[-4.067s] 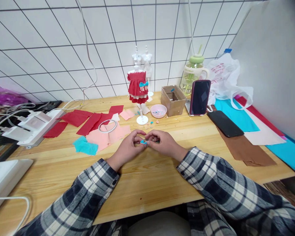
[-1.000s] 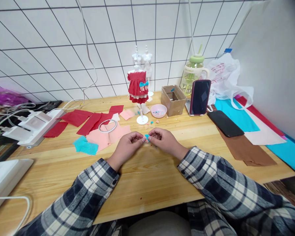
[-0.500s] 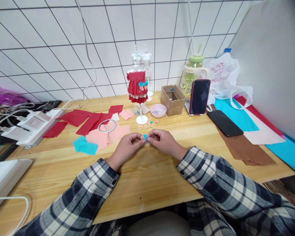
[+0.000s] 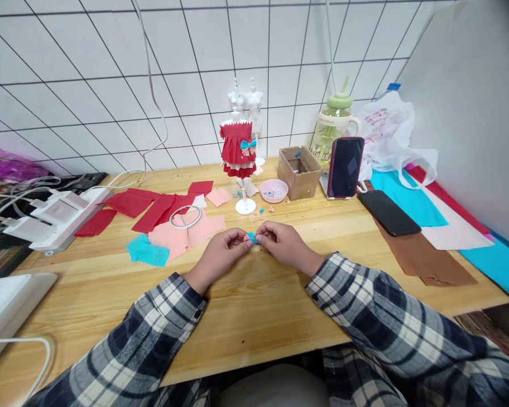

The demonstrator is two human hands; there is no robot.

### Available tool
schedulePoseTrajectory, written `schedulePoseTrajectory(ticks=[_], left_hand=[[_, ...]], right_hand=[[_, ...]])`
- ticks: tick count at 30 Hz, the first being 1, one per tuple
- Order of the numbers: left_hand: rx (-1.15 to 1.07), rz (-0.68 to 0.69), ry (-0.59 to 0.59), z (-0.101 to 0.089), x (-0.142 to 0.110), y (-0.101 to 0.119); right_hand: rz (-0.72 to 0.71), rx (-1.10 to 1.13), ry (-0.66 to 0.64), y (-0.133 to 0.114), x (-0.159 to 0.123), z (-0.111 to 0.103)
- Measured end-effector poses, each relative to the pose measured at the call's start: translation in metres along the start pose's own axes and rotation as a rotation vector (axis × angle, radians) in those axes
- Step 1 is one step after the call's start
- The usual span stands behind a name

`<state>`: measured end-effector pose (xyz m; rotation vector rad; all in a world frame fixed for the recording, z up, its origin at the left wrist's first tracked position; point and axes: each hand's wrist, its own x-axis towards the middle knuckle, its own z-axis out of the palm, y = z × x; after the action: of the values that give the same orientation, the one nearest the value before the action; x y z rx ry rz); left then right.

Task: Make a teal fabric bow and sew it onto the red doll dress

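Note:
A tiny blue paper piece (image 4: 251,237) is pinched between the fingertips of my left hand (image 4: 220,252) and my right hand (image 4: 282,243), just above the wooden table (image 4: 254,316). Both hands are closed on it, thumbs and forefingers meeting at the middle. Behind them stands a small mannequin wearing a red pleated paper dress (image 4: 237,148) with a blue bow, on a white stand (image 4: 245,206). Pink paper (image 4: 186,232), red paper sheets (image 4: 152,206) and a blue scrap (image 4: 147,250) lie to my left, with a white ring (image 4: 186,217) on the pink paper.
A pink bowl of beads (image 4: 274,191) and a small cardboard box (image 4: 299,171) sit behind my hands. A phone stands upright (image 4: 345,167); another phone (image 4: 388,212) lies flat on brown paper (image 4: 424,257). Power strips and cables (image 4: 55,217) fill the left. A bottle (image 4: 334,127) and plastic bag (image 4: 390,133) stand at the back right.
Four seconds ago the blue piece lay lower between my fingers with a dark tool in my right hand; since then my fingertips have only shifted slightly on the piece.

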<state>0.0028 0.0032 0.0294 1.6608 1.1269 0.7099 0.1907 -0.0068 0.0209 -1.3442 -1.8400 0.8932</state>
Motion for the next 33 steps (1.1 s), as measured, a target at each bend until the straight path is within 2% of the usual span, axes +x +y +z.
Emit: schedulePoseTrajectory(ticks=[14, 18, 24, 28, 33], left_hand=[[-0.045, -0.063, 0.148, -0.001, 0.001, -0.001], [-0.099, -0.069, 0.169, -0.001, 0.003, -0.001], [-0.119, -0.085, 0.198, -0.002, 0.004, -0.001], [-0.127, -0.063, 0.227, -0.002, 0.004, -0.002], [0.035, -0.011, 0.203, 0.000, 0.003, -0.004]], right_hand=[[-0.028, -0.108, -0.003, 0.004, 0.002, -0.003], [-0.038, -0.208, 0.017, 0.006, 0.004, -0.007], [-0.129, -0.443, 0.038, 0.005, 0.001, -0.011], [-0.075, -0.633, 0.079, 0.008, 0.001, -0.018], [-0.010, -0.696, 0.034, 0.010, 0.001, -0.021]])
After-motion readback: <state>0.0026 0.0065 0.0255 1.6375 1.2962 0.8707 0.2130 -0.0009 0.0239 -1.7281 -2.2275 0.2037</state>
